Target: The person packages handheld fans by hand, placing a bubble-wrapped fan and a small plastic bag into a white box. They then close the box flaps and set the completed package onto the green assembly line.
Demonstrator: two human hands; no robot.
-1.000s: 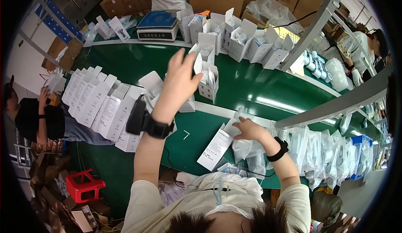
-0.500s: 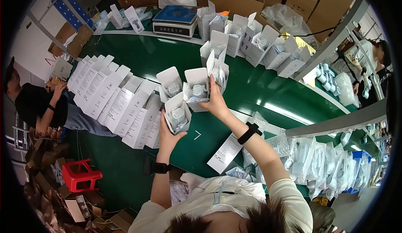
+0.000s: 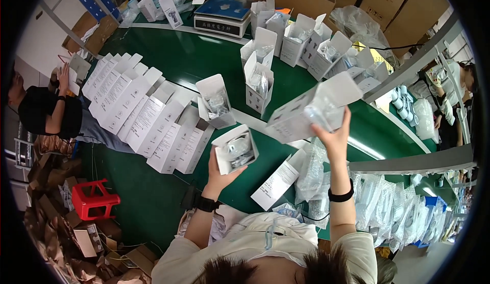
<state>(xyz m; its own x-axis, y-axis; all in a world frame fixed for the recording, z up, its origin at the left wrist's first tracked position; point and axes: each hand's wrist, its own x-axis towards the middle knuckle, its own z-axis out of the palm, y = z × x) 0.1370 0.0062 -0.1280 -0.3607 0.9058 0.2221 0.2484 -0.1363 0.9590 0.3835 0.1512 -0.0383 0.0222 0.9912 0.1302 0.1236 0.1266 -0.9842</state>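
My left hand [image 3: 218,178] is closed around a white open-topped carton [image 3: 219,154] with a clear-wrapped item inside. To the right, my right hand [image 3: 336,137] grips another white carton [image 3: 293,115], raised and tilted over the green table, its flap up and clear wrapping at its mouth. Just beyond the left hand's carton stands an open filled box [image 3: 224,119]. Farther back, another open box [image 3: 259,99] stands upright. A closed printed carton [image 3: 275,187] lies between my forearms.
A long row of white cartons [image 3: 135,110] lines the left side. Several open boxes [image 3: 326,54] and a scale [image 3: 222,16] stand at the back. Bubble-wrapped items [image 3: 383,207] line the right near a metal frame bar [image 3: 408,160]. Other people work around the table.
My right hand has lifted a carton from the group and carried it right, tilting it. My left hand has moved slightly right with its carton.
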